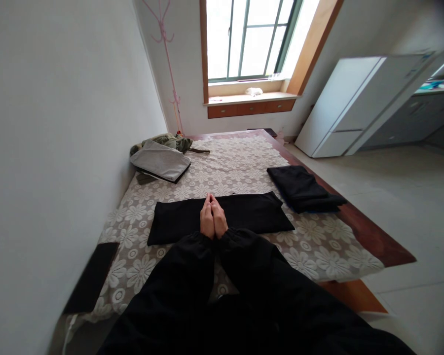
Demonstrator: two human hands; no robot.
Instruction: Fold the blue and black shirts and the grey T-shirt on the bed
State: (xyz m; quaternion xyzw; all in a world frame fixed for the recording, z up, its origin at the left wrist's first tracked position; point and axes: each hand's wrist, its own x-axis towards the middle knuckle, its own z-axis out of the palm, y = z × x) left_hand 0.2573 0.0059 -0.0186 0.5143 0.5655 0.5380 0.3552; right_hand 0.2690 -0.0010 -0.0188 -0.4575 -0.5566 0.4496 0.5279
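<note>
Folded black cloth (251,212), one piece, lies flat and lengthwise across the near part of one table, on a single floral lace cover (222,165). Going from the left, one plain wall (59,123) runs beside the table, and one flat black slab (92,276) rests at the table's left edge, with one white cord (69,328) hanging near its lower end. Farther back sits one heap of two visible pieces: one grey folded cloth (161,160) on top and one green garment (175,143) behind it, with one dark strap trailing right. One pink stand (166,49) rises behind them.

Two hands, the person's own, meet palm to palm over the black cloth, left of its middle. The left hand (207,221) and right hand (219,218) touch each other, fingers straight and close together, tips pointing away; neither is seen gripping anything, and whether they touch the cloth I cannot tell. Two black sleeves reach the wrists.

Beyond is one window (257,39), with one white bundle (253,91) on its sill. Just right of the cloth, and apart from it, lies one stack of dark folded fabric (303,190), its layers too dark to count. At far right stands one white fridge (350,103)
</note>
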